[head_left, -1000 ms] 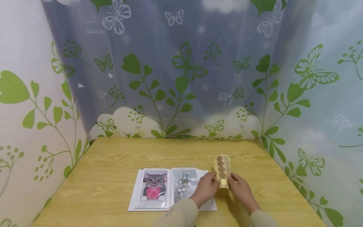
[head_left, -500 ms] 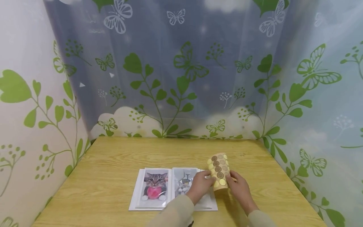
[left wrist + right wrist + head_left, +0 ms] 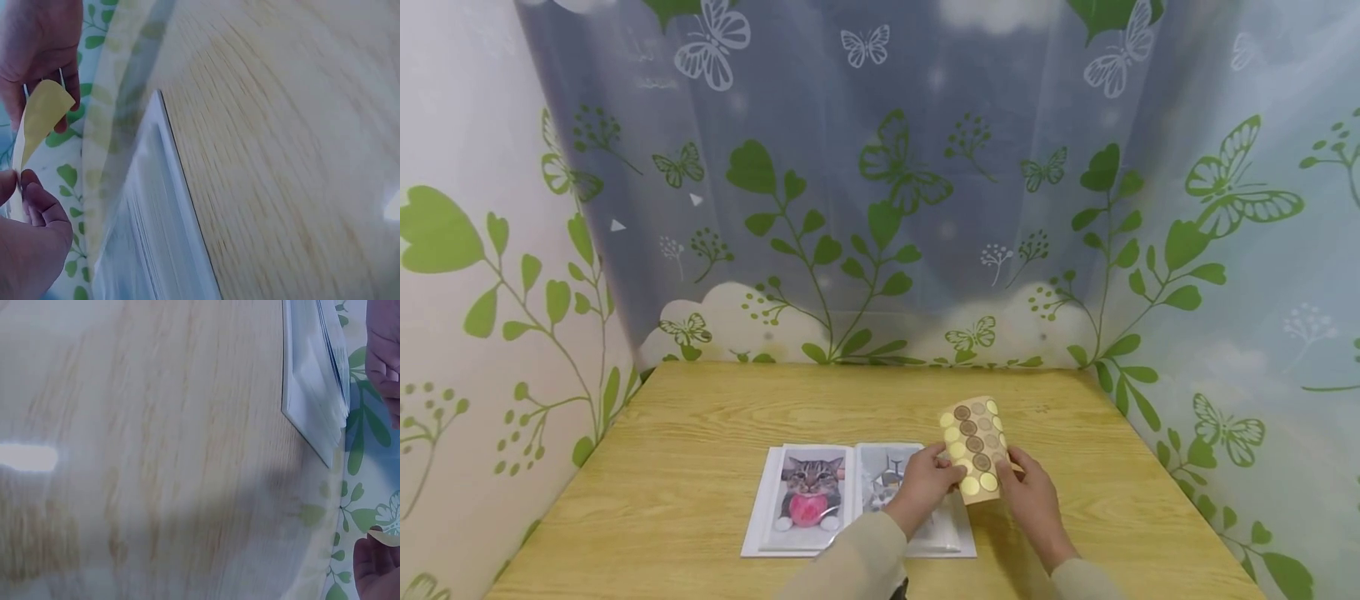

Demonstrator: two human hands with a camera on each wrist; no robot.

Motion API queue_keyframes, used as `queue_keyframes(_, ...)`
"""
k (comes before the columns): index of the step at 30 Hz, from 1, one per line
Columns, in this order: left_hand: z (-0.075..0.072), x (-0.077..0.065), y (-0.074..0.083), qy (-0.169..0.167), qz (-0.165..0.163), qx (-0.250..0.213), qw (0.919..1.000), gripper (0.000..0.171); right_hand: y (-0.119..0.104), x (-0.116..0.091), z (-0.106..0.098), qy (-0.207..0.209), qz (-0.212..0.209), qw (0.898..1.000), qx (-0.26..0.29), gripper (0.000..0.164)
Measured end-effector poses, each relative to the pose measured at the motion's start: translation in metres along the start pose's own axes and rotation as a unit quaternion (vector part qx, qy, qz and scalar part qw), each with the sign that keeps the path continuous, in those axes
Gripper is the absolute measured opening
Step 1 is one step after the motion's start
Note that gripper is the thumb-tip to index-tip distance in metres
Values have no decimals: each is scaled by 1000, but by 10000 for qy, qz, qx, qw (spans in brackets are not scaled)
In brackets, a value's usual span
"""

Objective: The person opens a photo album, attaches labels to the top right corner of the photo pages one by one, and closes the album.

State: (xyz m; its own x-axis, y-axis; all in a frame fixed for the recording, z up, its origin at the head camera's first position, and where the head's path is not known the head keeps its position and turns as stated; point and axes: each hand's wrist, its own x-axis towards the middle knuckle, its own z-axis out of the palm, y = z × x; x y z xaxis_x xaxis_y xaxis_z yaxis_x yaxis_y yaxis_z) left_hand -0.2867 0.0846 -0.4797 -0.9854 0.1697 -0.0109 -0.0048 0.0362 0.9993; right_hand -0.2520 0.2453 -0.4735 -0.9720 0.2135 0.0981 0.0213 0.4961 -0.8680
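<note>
A tan sheet of round stickers [image 3: 973, 446], yellow and brown in slanting rows, is held up above the table at right of centre. My left hand [image 3: 919, 485] pinches its lower left edge, thumb in front. On the opposite edge, my right hand [image 3: 1033, 500] grips it between thumb and fingers. The left wrist view shows the sheet's plain yellowish side [image 3: 47, 112] curving between both hands. An open photo album [image 3: 757, 525] lies just left of the sheet. Its left page carries a cat picture [image 3: 809, 496]; my left hand and sleeve partly cover the right page.
The wood-grain table [image 3: 625, 467] stretches out around the album. A printed cloth [image 3: 820, 208] with leaves and butterflies hangs behind and along both sides. Bright glare [image 3: 28, 456] shows on the tabletop in the right wrist view.
The sticker sheet has shifted left and turned more face-on, flattening from a curl so more yellow stickers show. Both hands keep hold; the left has moved slightly left. The album stays put.
</note>
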Motion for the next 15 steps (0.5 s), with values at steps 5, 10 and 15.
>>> queue_keyframes(5,0,-1,2,68,-255,-425,9987,61,-3,-1,1,57,66,10000,22,54)
queue_keyframes(10,-1,-2,3,-50,-353,-789,9962,35,-4,-1,2,139,18,9999,-38,53)
queue_keyframes(15,1,-2,1,-86,-442,-1015,9938,15,-3,-1,3,184,-56,9998,-75,54)
